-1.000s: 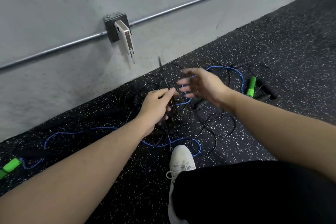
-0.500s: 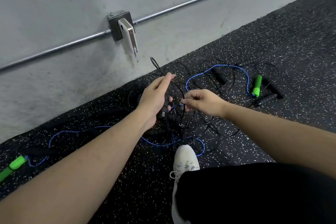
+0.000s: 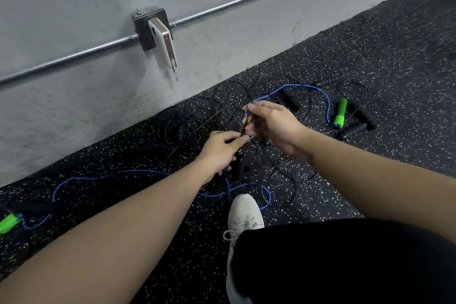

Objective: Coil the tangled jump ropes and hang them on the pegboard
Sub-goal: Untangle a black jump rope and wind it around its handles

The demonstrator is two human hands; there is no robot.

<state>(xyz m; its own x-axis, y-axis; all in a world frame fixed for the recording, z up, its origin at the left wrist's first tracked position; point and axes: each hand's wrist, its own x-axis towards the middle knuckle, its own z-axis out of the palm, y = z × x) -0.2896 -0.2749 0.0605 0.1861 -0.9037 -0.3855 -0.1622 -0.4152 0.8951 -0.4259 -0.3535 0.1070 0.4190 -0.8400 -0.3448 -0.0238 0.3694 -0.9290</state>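
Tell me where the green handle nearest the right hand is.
In the head view, the green handle lies on the floor at right, past the right hand, among black handles.

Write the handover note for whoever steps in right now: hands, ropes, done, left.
Left hand: pinching thin black cord at the tangle's middle.
Right hand: grip closed on the same black cord, just above the left.
Ropes: black cords and the blue rope lie knotted on the speckled floor by the wall; green handles at right and far left.
Done: nothing coiled.
Left: untangle, coil, hang. No pegboard in view.
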